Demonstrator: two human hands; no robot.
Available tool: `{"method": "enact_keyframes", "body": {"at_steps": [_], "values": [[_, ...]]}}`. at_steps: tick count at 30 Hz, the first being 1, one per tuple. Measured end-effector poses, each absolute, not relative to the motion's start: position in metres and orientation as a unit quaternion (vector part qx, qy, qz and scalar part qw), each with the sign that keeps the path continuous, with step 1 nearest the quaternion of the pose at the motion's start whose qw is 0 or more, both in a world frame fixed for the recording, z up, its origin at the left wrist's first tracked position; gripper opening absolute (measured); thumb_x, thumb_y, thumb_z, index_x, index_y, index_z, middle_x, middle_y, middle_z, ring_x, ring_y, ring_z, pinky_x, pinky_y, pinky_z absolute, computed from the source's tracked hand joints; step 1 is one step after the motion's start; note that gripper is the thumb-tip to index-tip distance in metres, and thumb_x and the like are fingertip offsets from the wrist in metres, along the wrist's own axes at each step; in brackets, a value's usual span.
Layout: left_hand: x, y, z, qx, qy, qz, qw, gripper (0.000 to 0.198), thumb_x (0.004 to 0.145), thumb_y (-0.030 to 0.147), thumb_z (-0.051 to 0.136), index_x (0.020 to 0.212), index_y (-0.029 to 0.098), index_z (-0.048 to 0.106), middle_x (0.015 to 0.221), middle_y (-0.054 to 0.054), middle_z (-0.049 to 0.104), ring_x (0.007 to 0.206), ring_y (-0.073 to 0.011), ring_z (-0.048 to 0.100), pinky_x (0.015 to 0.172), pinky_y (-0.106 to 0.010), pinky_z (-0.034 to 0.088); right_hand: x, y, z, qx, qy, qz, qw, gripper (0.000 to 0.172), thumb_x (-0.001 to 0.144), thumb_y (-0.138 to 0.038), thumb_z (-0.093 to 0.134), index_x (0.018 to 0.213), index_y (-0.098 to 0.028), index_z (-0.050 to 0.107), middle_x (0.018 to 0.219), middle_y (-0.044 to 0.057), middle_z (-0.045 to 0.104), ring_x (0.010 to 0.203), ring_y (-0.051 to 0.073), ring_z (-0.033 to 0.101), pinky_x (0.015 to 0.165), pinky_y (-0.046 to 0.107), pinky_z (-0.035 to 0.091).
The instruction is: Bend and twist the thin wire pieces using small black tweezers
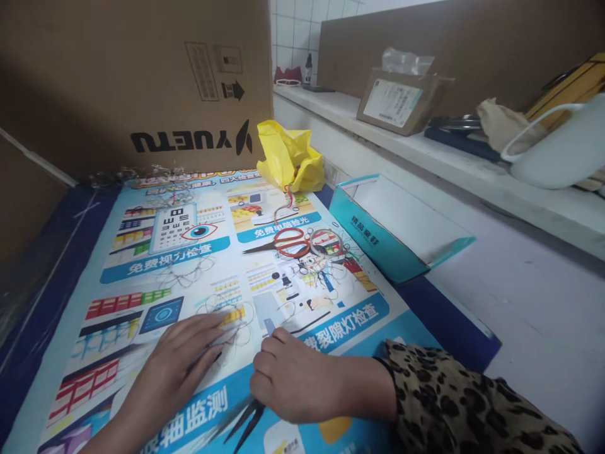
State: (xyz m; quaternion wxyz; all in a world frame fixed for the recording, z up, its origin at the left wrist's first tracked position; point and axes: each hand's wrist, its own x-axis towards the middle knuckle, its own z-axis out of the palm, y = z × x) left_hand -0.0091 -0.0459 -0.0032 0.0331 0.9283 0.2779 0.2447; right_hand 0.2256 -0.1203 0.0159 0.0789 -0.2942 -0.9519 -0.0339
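Observation:
My left hand (186, 353) lies low over the printed sheet (217, 255), its fingers pressed together at a loose tangle of thin wire (239, 321). Beside it on the right, my right hand (283, 372) is closed in a fist. Dark pointed blades (246, 424) stick out below that fist, toward the near edge; their handles are hidden in the hand. Farther up lie scissors with orange handles (289, 242), pointing left, next to another wire tangle (326, 255). More fine wire (182, 272) rests on the sheet at the left.
A crumpled yellow bag (290, 157) stands at the back, before a large cardboard box (142, 75). A teal open box (378, 236) sits at the right by the wall. On the shelf (350, 110) are a small carton (394, 101) and a white mug (558, 151).

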Motion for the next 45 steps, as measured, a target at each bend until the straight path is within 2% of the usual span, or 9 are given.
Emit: {"method": "enact_keyframes", "body": {"at_steps": [9,16,21,30,37,39,41,42,45], "values": [[-0.008,-0.049,0.002,0.915,0.273,0.295,0.039,0.020,0.082,0.026,0.054,0.102,0.021,0.058,0.103,-0.005,0.065,0.100,-0.0197,0.058,0.083,-0.033,0.050,0.230,-0.121,0.013,-0.303,-0.949,0.009,0.085,0.008,0.080,-0.018,0.044,0.085,-0.015,0.050,0.078,0.004,0.051,0.071,0.017,0.040,0.063,0.033,0.025],[-0.005,-0.054,0.010,0.912,0.254,0.320,0.029,0.021,0.083,0.026,0.052,0.102,0.018,0.059,0.095,-0.005,0.067,0.094,-0.0184,0.061,0.081,-0.030,0.051,0.232,-0.118,0.018,-0.315,-0.944,0.042,0.089,0.020,0.081,-0.022,0.048,0.100,-0.017,0.050,0.080,0.001,0.054,0.075,0.017,0.041,0.066,0.032,0.027],[0.003,-0.059,0.021,0.922,0.219,0.319,0.011,0.017,0.083,0.027,0.051,0.096,0.020,0.061,0.087,-0.003,0.068,0.085,-0.0155,0.063,0.079,-0.027,0.051,0.232,-0.118,0.015,-0.312,-0.946,0.044,0.083,0.015,0.078,-0.022,0.051,0.093,-0.018,0.052,0.080,0.001,0.054,0.074,0.017,0.041,0.066,0.032,0.027],[0.008,-0.070,0.021,0.953,0.179,0.244,0.016,0.020,0.086,0.032,0.047,0.096,0.022,0.062,0.080,0.001,0.070,0.072,-0.0123,0.064,0.070,-0.022,0.051,0.240,-0.110,0.012,-0.358,-0.923,0.063,0.127,0.020,0.079,-0.020,0.047,0.097,-0.020,0.055,0.087,0.003,0.058,0.081,0.017,0.042,0.068,0.032,0.027],[0.013,-0.075,0.025,0.957,0.153,0.245,0.004,0.021,0.090,0.028,0.042,0.094,0.022,0.062,0.077,0.003,0.070,0.072,-0.0104,0.065,0.069,-0.018,0.050,0.238,-0.107,0.014,-0.338,-0.928,0.082,0.132,0.017,0.080,-0.026,0.047,0.092,-0.022,0.059,0.082,0.001,0.060,0.078,0.016,0.046,0.069,0.031,0.031],[0.013,-0.075,0.028,0.952,0.162,0.259,0.002,0.022,0.090,0.027,0.040,0.094,0.023,0.062,0.076,0.004,0.070,0.071,-0.0100,0.065,0.068,-0.018,0.050,0.254,-0.093,0.023,-0.378,-0.912,0.105,0.122,0.017,0.078,-0.025,0.049,0.091,-0.023,0.061,0.084,0.001,0.062,0.082,0.014,0.049,0.073,0.029,0.033],[0.013,-0.075,0.029,0.945,0.171,0.280,-0.004,0.024,0.091,0.027,0.039,0.092,0.024,0.062,0.076,0.004,0.071,0.070,-0.0100,0.065,0.068,-0.018,0.050,0.284,-0.072,0.036,-0.548,-0.827,0.089,0.084,0.017,0.079,-0.021,0.048,0.086,-0.022,0.063,0.086,0.002,0.064,0.082,0.014,0.052,0.074,0.026,0.034],[0.012,-0.075,0.028,0.941,0.173,0.292,-0.007,0.024,0.090,0.027,0.039,0.091,0.024,0.063,0.075,0.004,0.071,0.070,-0.0101,0.065,0.068,-0.019,0.050,0.303,-0.061,0.043,-0.664,-0.742,0.069,0.057,0.019,0.083,-0.026,0.044,0.088,-0.022,0.063,0.090,0.003,0.065,0.083,0.013,0.054,0.073,0.025,0.035],[0.009,-0.074,0.022,0.931,0.178,0.317,0.001,0.020,0.088,0.026,0.044,0.091,0.022,0.063,0.076,0.003,0.071,0.072,-0.0113,0.066,0.071,-0.019,0.051,0.359,-0.029,0.061,-0.767,-0.640,0.035,0.019,0.037,0.091,-0.032,0.029,0.094,-0.013,0.061,0.087,0.011,0.065,0.076,0.017,0.057,0.066,0.028,0.038]]}}
